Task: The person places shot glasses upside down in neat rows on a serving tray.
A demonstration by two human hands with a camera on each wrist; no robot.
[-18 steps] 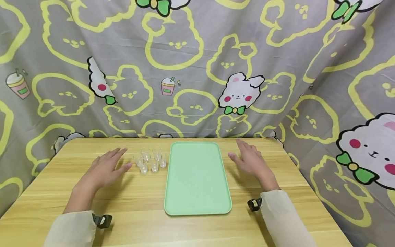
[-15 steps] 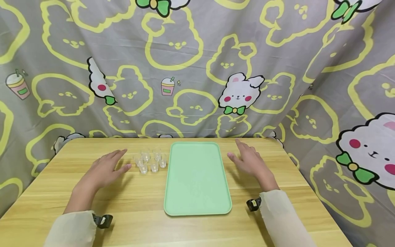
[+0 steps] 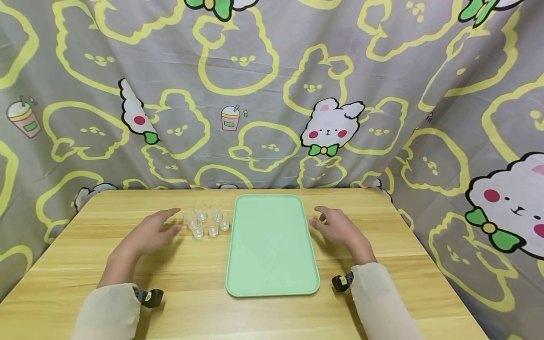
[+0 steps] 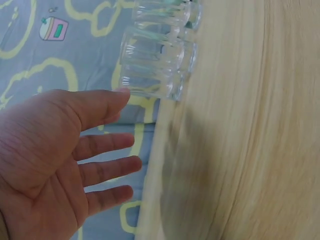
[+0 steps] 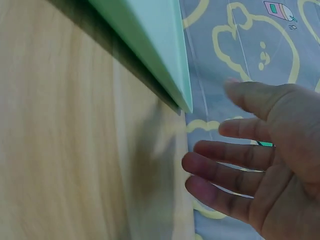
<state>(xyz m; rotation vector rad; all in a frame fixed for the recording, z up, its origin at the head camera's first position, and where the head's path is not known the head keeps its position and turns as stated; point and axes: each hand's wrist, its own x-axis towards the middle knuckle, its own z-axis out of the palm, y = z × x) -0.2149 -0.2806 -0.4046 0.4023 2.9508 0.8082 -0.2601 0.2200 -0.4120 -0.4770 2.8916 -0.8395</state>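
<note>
Several small clear shot glasses stand in a cluster just left of a light green tray, whose surface bears nothing. My left hand hovers over the table left of the glasses, fingers apart and holding nothing. In the left wrist view the glasses appear beyond the thumb, with a gap. My right hand hovers just off the tray's right edge. Its fingers are loosely bent with nothing between them, and the tray lies apart from them in the right wrist view.
Both hands are above a wooden table. A grey curtain with yellow cartoon outlines hangs behind the table's back edge and along its right side. Each wrist carries a small black camera.
My right hand has moved slightly left toward the tray, its fingers bending more. The left hand has shifted a little to the right, nearer the glasses. Glasses and tray have stayed put.
</note>
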